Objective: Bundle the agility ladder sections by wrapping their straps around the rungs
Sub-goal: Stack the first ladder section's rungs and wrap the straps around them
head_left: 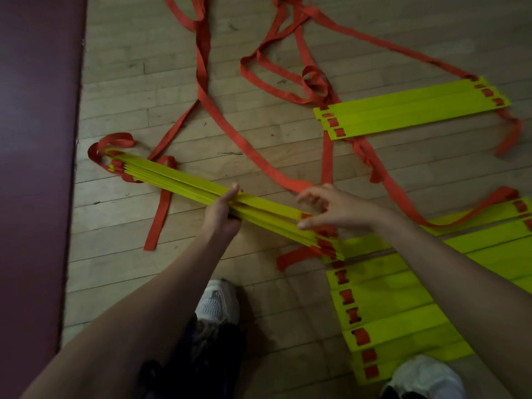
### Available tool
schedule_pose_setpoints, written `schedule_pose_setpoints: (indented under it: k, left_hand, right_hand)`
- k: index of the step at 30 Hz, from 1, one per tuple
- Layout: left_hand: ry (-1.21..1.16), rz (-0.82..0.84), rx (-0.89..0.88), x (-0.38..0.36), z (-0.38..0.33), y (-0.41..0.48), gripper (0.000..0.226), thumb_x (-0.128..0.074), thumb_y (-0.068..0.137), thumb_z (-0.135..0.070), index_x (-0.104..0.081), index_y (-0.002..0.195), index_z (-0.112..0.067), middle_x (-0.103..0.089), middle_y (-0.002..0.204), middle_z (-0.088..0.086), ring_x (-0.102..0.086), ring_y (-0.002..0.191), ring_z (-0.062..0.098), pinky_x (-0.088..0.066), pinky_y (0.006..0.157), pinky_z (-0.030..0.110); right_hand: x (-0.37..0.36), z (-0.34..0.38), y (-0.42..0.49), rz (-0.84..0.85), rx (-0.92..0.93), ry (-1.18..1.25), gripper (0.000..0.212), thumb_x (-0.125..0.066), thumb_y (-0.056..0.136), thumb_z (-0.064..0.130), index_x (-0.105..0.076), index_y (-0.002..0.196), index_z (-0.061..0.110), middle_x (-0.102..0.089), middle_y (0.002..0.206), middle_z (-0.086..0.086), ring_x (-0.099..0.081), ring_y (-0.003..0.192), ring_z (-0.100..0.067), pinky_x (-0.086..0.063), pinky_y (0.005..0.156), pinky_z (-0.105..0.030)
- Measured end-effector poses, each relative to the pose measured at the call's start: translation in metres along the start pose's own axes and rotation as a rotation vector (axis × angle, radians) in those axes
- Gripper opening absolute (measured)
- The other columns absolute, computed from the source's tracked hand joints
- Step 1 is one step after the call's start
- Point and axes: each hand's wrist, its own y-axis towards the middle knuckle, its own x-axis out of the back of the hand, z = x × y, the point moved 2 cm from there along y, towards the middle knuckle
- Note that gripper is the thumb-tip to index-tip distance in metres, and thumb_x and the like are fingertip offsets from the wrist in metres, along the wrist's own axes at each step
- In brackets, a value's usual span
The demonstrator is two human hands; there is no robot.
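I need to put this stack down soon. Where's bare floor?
Bare floor lies below the held stack, between the mat and the left forearm, and upper left beside the mat. Crowded: straps across the middle, spread rungs at right.

Two bare forearms (144, 306), dark trouser leg (201, 358), white mesh sneaker (217, 303) just above it, second white sneaker (426, 375) well to its right

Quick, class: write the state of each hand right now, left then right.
Left hand: grips the stack of yellow rungs near its middle.
Right hand: open, fingers loosely spread over the stack's end, gripping nothing.
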Motion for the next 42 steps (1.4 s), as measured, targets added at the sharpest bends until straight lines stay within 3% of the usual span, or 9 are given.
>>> schedule_pose_setpoints:
  k: [4, 7, 10, 16, 20, 25, 29, 34, 42]
  left_hand:
    - [0.004, 0.002, -0.024, 0.003, -0.006, -0.003, 0.012, -0.066, 0.089, -0.016, -0.062, 0.1, -0.011, -0.065, 0.094, 0.003, -0.061, 0.08, 0.012, -0.054, 0.049, 0.03]
    - [0.02, 0.041, -0.036, 0.007, -0.005, -0.002, 0.02, -0.07, 0.082, -0.031, -0.064, 0.091, -0.014, -0.065, 0.091, -0.003, -0.058, 0.07, 0.008, -0.055, 0.063, 0.029]
    - [-0.041, 0.075, -0.025, 0.013, -0.006, -0.001, 0.024, -0.073, 0.076, -0.035, -0.063, 0.083, -0.015, -0.056, 0.075, -0.003, -0.056, 0.068, 0.01, -0.05, 0.088, 0.031]
    - [-0.04, 0.065, 0.01, 0.012, -0.01, -0.008, 0.02, -0.063, 0.089, -0.018, -0.055, 0.071, -0.015, -0.046, 0.052, -0.004, -0.048, 0.047, 0.007, -0.047, 0.052, 0.018]
    - [0.061, 0.032, -0.046, 0.009, -0.008, -0.013, 0.022, -0.061, 0.09, -0.014, -0.054, 0.07, -0.013, -0.047, 0.052, -0.002, -0.049, 0.043, 0.008, -0.047, 0.048, 0.019]
    - [0.145, -0.012, -0.092, 0.005, -0.009, -0.013, 0.012, -0.059, 0.09, -0.015, -0.056, 0.079, -0.013, -0.054, 0.06, 0.001, -0.054, 0.052, 0.013, -0.051, 0.054, 0.024]
    - [0.028, -0.029, -0.043, 0.0, -0.011, -0.012, 0.007, -0.055, 0.091, -0.016, -0.058, 0.088, -0.011, -0.061, 0.079, 0.005, -0.06, 0.075, 0.019, -0.052, 0.071, 0.035]
    - [-0.098, -0.036, 0.024, 0.002, -0.012, -0.006, 0.01, -0.053, 0.093, -0.019, -0.057, 0.089, -0.01, -0.059, 0.089, 0.007, -0.059, 0.083, 0.022, -0.047, 0.086, 0.04]
    - [-0.212, -0.031, 0.026, 0.005, -0.014, 0.0, 0.019, -0.068, 0.087, -0.027, -0.059, 0.078, -0.013, -0.059, 0.063, -0.003, -0.055, 0.066, 0.008, -0.048, 0.068, 0.024]
  right_hand:
    - [-0.003, -0.005, 0.004, 0.164, -0.084, -0.303, 0.053, -0.083, 0.071, 0.034, -0.06, 0.116, 0.018, -0.052, 0.098, 0.004, -0.056, 0.092, -0.013, -0.048, 0.08, -0.026]
    - [-0.012, -0.002, 0.008, 0.154, 0.005, -0.348, 0.014, -0.073, 0.083, 0.027, -0.059, 0.084, 0.024, -0.051, 0.069, 0.011, -0.054, 0.076, -0.013, -0.043, 0.067, -0.031]
    - [-0.015, -0.007, 0.009, 0.071, 0.024, -0.104, 0.039, -0.057, 0.095, 0.03, -0.043, 0.06, 0.022, -0.039, 0.056, 0.008, -0.041, 0.056, -0.006, -0.03, 0.059, -0.032]
    - [-0.027, -0.01, 0.004, 0.132, -0.056, 0.176, 0.043, -0.046, 0.095, 0.046, -0.053, 0.064, 0.018, -0.047, 0.057, 0.006, -0.044, 0.056, -0.004, -0.031, 0.061, -0.029]
    - [-0.015, -0.009, 0.009, -0.157, -0.042, 0.131, 0.051, -0.05, 0.095, 0.045, -0.045, 0.052, 0.018, -0.038, 0.039, 0.011, -0.038, 0.042, -0.002, -0.029, 0.054, -0.029]
    - [-0.005, 0.002, 0.012, 0.031, -0.058, -0.044, 0.053, -0.057, 0.086, 0.056, -0.038, 0.051, 0.02, -0.036, 0.047, 0.01, -0.038, 0.048, -0.007, -0.028, 0.053, -0.029]
    - [-0.008, 0.005, 0.004, 0.256, -0.013, 0.171, 0.017, -0.072, 0.083, 0.025, -0.06, 0.072, 0.021, -0.051, 0.056, 0.013, -0.044, 0.05, 0.003, -0.033, 0.05, -0.018]
    - [-0.003, 0.002, 0.007, -0.184, 0.081, -0.062, 0.023, -0.082, 0.072, 0.022, -0.06, 0.076, 0.019, -0.053, 0.064, 0.011, -0.047, 0.059, -0.002, -0.034, 0.051, -0.015]
    - [-0.011, 0.006, 0.001, -0.211, 0.348, -0.224, 0.018, -0.078, 0.076, 0.032, -0.064, 0.076, 0.021, -0.049, 0.061, 0.019, -0.05, 0.06, 0.002, -0.035, 0.056, -0.017]
